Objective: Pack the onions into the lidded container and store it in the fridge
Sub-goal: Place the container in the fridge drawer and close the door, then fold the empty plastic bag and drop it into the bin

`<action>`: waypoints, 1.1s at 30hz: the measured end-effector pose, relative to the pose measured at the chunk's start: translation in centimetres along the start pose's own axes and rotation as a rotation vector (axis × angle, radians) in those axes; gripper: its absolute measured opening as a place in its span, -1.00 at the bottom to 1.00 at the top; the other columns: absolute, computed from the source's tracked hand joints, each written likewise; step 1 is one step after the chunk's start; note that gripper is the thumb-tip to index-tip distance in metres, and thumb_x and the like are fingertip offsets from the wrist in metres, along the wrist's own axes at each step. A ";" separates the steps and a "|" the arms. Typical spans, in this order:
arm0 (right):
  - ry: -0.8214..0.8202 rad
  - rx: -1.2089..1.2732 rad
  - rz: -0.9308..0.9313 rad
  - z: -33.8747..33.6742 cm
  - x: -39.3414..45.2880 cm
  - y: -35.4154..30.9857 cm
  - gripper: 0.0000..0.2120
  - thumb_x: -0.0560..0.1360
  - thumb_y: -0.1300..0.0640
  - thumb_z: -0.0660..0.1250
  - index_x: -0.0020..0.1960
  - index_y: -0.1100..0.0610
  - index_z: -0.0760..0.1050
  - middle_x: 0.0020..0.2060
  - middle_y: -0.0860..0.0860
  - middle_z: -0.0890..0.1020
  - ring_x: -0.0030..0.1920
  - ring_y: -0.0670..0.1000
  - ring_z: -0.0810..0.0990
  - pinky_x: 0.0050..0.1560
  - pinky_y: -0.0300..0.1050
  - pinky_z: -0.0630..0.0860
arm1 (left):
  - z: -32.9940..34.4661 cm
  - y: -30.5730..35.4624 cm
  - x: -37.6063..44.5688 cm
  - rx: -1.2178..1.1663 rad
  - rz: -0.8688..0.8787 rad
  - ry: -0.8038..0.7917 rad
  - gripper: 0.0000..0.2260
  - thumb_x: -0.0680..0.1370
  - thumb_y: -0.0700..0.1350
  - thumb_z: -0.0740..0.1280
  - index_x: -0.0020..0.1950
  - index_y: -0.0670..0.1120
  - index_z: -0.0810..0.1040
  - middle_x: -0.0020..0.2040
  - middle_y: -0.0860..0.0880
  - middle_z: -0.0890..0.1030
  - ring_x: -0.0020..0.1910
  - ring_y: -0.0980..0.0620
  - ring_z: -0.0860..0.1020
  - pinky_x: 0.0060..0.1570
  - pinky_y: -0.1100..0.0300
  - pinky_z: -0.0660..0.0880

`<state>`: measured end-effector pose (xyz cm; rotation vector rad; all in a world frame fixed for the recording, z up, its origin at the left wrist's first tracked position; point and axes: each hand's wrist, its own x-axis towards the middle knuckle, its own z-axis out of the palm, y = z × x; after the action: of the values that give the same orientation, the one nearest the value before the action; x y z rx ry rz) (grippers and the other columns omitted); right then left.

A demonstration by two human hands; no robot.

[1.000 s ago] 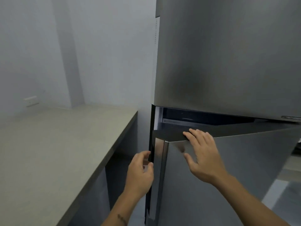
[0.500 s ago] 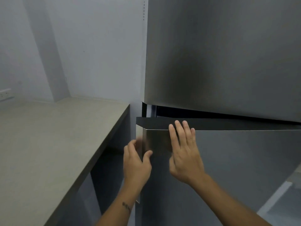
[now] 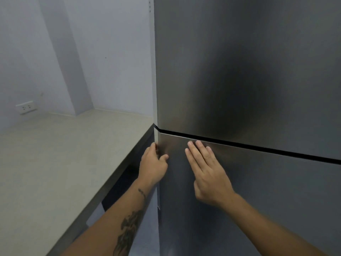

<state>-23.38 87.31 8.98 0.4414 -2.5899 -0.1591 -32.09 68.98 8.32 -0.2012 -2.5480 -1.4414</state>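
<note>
On tall brushed-steel fridge [image 3: 239, 71], lower door [image 3: 267, 200] flush; left hand [image 3: 153, 166] grips door edge; right hand [image 3: 208, 172] flat, fingers straight, pressing door front.

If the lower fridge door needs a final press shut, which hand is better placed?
Probably right. The right hand lies flat on the front of the lower fridge door; the left hand wraps its side edge.

Left fingers [image 3: 154, 147] behind fridge door [image 3: 258, 200] edge.

kitchen | steel fridge [image 3: 239, 89] | counter [image 3: 55, 163] | wall socket [image 3: 25, 107]
</note>
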 end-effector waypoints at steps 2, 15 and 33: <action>0.006 0.031 0.005 0.2 0.1 0.1 -0.17 0.29 0.20 0.13 0.55 0.26 0.05 0.58 0.17 0.02 0.57 0.19 -0.08 0.54 0.18 -0.03 | -0.3 -0.4 0.1 0.029 0.031 -0.037 -0.66 0.52 -0.05 0.34 0.30 0.04 0.45 0.23 0.04 0.55 0.23 0.07 0.51 0.27 0.04 0.46; -0.194 0.509 -0.003 3.9 2.5 -7.6 -0.32 0.50 0.03 0.15 0.57 0.11 0.03 0.55 0.03 0.18 0.56 0.00 0.04 0.55 -0.05 -0.16 | -8.1 -8.2 -9.1 0.339 -0.149 -0.025 -0.71 0.50 -0.01 0.24 0.20 0.06 0.56 0.05 0.07 0.65 0.01 0.10 0.60 0.11 0.16 0.55; -0.598 0.872 -0.385 1.0 1.7 -49.0 -0.41 0.55 -0.08 0.18 0.53 0.04 0.16 0.51 -0.04 0.27 0.48 -0.02 0.24 0.44 -0.11 0.18 | -40.4 -22.9 -39.0 0.379 -0.565 0.353 -0.75 0.54 -0.06 0.21 0.17 0.09 0.57 -0.02 0.15 0.59 -0.08 0.20 0.56 0.01 0.27 0.48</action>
<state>-11.52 40.71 -0.55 1.3723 -2.9997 0.8679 5.26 21.89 -0.02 0.8110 -2.6039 -0.9734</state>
